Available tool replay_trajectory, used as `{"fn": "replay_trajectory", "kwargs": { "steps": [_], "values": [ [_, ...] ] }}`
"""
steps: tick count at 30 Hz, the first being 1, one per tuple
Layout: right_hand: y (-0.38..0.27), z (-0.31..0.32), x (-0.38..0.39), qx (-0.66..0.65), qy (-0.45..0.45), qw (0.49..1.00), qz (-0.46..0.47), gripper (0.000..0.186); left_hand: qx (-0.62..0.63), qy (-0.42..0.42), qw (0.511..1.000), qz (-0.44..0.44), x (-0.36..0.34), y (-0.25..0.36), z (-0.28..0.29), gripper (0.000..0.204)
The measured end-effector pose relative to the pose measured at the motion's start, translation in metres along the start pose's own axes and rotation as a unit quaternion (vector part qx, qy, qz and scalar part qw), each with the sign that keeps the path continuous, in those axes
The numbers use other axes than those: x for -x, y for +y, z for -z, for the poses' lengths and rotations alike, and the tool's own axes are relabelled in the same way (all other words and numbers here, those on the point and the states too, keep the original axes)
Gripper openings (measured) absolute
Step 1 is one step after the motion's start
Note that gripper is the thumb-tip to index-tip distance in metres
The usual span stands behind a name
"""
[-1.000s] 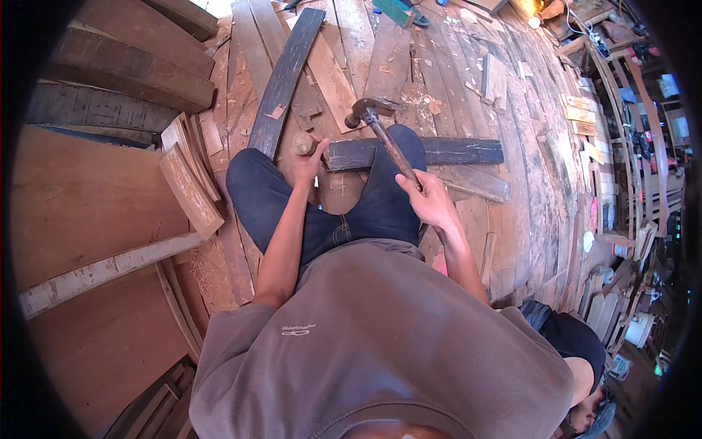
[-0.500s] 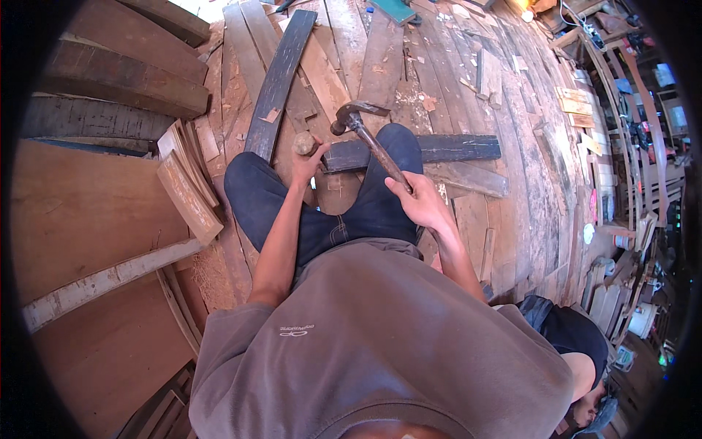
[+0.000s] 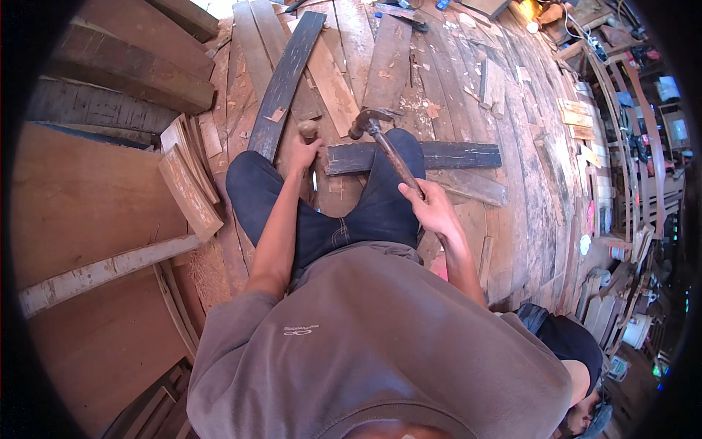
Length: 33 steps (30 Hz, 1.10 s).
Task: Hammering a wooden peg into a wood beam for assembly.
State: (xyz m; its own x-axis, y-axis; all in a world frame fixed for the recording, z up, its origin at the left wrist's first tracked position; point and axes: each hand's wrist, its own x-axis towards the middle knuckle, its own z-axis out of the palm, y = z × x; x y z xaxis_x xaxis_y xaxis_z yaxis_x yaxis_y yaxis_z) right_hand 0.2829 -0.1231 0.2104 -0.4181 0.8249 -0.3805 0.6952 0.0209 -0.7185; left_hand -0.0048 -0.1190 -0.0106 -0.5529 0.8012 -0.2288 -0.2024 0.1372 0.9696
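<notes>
Now the claw hammer [image 3: 376, 132] swings left toward the chisel [image 3: 309, 135], right hand [image 3: 431, 208] clamped on its handle, left hand [image 3: 303, 154] fisted on the chisel, strike imminent.

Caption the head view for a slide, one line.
Seated on a plank floor, right hand raises a hammer while left hand steadies a wooden-handled chisel by a dark board.
</notes>
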Motion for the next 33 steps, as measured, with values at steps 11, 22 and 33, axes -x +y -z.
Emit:
{"fn": "replay_trajectory", "kwargs": {
  "steps": [11,22,33],
  "values": [
    [0.012,0.009,0.013,-0.018,0.027,0.999,-0.012,0.039,0.029,-0.206,0.916,0.344,-0.022,-0.080,0.013,0.012],
    [0.024,0.011,0.014,-0.015,0.031,0.999,-0.023,0.040,-0.023,-0.212,0.918,0.335,-0.021,-0.075,0.003,0.013],
    [0.023,0.012,0.011,-0.001,0.022,0.999,-0.033,0.040,-0.025,-0.156,0.933,0.324,-0.019,-0.078,0.012,0.016]
  ]
}}
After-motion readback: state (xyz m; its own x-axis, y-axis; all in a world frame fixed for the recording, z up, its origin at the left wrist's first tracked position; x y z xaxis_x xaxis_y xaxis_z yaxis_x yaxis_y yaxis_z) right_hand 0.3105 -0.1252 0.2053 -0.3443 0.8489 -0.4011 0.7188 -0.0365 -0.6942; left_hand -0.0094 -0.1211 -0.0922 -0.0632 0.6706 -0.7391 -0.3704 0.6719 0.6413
